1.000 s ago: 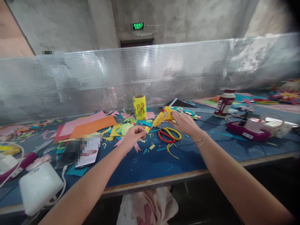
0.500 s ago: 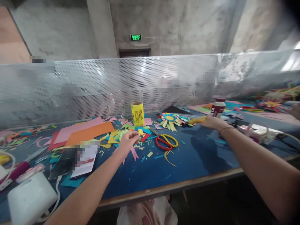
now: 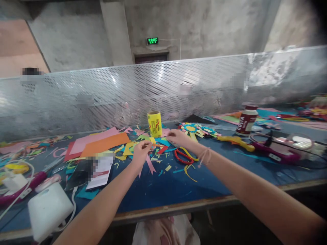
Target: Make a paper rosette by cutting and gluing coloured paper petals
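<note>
- Since the earlier frame our right hand (image 3: 178,137) has left the glue gun (image 3: 236,141), which now lies on the desk (image 3: 163,190) well to the right, and has come back to the middle.
- At the left, the orange sheet (image 3: 104,143) lies flat, apart from both hands.
- Our left hand (image 3: 141,151) pinches a small paper scrap (image 3: 153,143) between thumb and forefinger, just above the cuttings in front of the yellow roll (image 3: 154,124).
- Our right hand meets it from the other side, fingers drawn close together at the scrap. We cannot tell whether they grip it.
- We judge this a fine joining step: steady the scrap with the left, press lightly and squarely with the right, and keep our fingertips off any glue.
- Scissors (image 3: 184,156) lie just beside the right wrist, so we should keep the forearm off them.
</note>
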Demonstrator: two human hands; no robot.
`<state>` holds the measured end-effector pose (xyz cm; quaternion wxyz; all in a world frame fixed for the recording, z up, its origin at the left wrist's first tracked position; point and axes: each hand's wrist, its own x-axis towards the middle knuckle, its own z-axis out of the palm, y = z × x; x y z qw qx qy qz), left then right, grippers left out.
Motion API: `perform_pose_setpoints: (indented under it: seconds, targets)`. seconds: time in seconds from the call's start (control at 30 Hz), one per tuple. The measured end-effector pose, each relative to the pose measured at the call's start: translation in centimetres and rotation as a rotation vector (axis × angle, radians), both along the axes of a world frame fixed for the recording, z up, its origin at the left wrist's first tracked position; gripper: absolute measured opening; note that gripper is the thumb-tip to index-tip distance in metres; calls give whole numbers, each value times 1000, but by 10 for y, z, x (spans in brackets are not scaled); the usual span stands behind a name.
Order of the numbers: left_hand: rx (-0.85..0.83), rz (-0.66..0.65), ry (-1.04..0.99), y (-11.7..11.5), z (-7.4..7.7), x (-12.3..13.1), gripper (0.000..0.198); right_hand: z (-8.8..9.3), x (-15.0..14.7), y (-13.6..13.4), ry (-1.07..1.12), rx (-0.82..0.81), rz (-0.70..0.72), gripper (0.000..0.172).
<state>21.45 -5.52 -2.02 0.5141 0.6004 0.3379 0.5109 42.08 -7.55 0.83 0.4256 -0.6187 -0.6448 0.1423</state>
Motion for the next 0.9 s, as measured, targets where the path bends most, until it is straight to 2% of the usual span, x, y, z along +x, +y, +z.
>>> perform_pose_setpoints:
  seconds: [0.03,0.13,0.23,0.5,0.6,0.63,0.7,0.73,0.8,0.9]
  targets:
    - [18,18,-13,0,1,-1,20,-5,-25,4,191,-4,85,11]
    - [39,82,-48,-2,6,-5,20,-19,-82,7,727,4,171,24]
    - [27,114,-69,-2,9,-6,20,-26,-103,4,970,87,262,31]
    - [13,54,-63,-4,7,-1,22,-25,-101,1,1080,119,303,35]
    - [4,75,-63,5,5,-3,22,-27,-96,5,1071,121,280,34]
    - [17,93,-46,12,4,-5,22,-28,-93,6,1071,117,266,34]
    - [86,231,41,28,-1,-15,23,-29,-82,10,1076,98,230,33]
    - [112,343,99,37,-4,-21,29,-30,-75,12,1078,89,212,33]
    - [114,439,214,53,-10,-33,42,-32,-61,15,1077,69,166,31]
    - [28,449,416,65,-19,-46,44,-35,-46,18,1073,40,88,28]
